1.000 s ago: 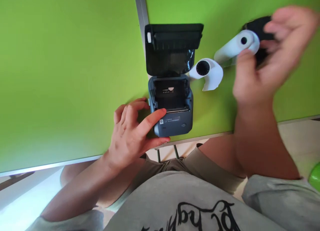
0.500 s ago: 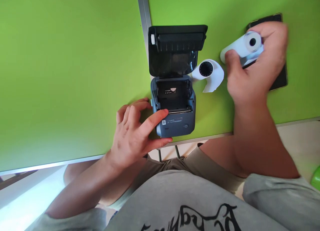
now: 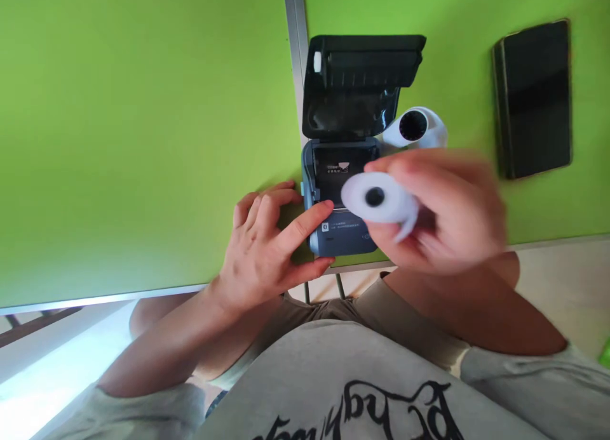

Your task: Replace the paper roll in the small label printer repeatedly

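Note:
A small dark blue-grey label printer [image 3: 328,240] stands on the green table with its black lid [image 3: 352,116] swung up. Its paper compartment shows a printed label inside. My left hand [image 3: 267,246] grips the printer's left side, index finger on the compartment's front edge and thumb along the front. In my right hand [image 3: 448,211], slightly blurred, is a white paper roll [image 3: 355,195], its end with the dark core turned toward me. The roll hangs over the right part of the printer, a loose paper tail below it.
Just behind my right hand, a second white roll [image 3: 429,119] with a wide dark core stands beside the printer. A black phone-like device [image 3: 534,100] lies farther right. A grey strip [image 3: 296,46] divides the green tabletop [image 3: 143,110].
My right hand has brought the paper roll leftward from above the black device to over the printer. The left hand keeps its grip on the printer. The view has shifted slightly.

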Demonstrator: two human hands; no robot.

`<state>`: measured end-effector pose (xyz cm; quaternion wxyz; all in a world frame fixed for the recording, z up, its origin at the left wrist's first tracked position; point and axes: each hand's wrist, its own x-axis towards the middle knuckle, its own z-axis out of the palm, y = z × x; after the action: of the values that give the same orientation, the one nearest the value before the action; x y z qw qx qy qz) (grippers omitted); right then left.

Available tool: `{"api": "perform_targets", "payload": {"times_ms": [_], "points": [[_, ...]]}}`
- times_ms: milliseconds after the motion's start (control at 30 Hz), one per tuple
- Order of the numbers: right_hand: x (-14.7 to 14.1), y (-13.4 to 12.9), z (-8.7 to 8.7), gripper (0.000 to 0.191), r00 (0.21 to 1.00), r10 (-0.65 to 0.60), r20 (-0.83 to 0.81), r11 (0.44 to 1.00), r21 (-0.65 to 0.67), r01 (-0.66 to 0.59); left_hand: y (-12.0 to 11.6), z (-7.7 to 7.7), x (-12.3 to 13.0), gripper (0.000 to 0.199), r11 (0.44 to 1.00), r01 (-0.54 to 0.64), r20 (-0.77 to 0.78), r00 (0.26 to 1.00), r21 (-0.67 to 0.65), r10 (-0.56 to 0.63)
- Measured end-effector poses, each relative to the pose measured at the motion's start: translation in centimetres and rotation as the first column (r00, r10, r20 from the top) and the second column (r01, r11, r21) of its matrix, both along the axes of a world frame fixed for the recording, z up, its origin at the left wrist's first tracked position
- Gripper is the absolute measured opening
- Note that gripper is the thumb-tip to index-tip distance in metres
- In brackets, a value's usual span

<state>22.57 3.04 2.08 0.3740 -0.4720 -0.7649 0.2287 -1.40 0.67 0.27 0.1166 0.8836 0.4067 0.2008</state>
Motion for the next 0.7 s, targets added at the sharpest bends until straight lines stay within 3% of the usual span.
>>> {"api": "perform_targets", "payload": {"times_ms": [67,133,267,400,700], "points": [[-0.9,-0.3,0.0,0.056,0.994,0.035,-0.102,0.996,0.088,-0.026,0.0,0.0,0.0,0.063,1.000,0.005,0.000,1.000,-0.004,-0.005],[-1.2,0.0,0.1,0.051,0.992,0.033,-0.125,0.995,0.102,-0.020,0.0,0.0,0.0,0.062,1.000,0.004,0.002,1.000,-0.010,-0.004],[-1.2,1.0,1.0,0.028,0.998,-0.031,0.063,0.985,0.169,0.020,-0.1,0.1,0.1,0.062,1.000,-0.003,0.002,1.000,-0.024,0.003],[-1.2,1.4,1.4,0.019,0.991,-0.051,0.127,0.973,0.231,0.020,0.0,0.1,0.1,0.062,1.000,-0.007,0.010,1.000,-0.013,0.007],[-1.2,1.4,0.8,0.019,1.000,0.007,0.010,0.993,0.118,-0.008,0.0,0.1,0.1,0.063,1.000,-0.016,0.032,0.999,-0.026,0.017]]}}
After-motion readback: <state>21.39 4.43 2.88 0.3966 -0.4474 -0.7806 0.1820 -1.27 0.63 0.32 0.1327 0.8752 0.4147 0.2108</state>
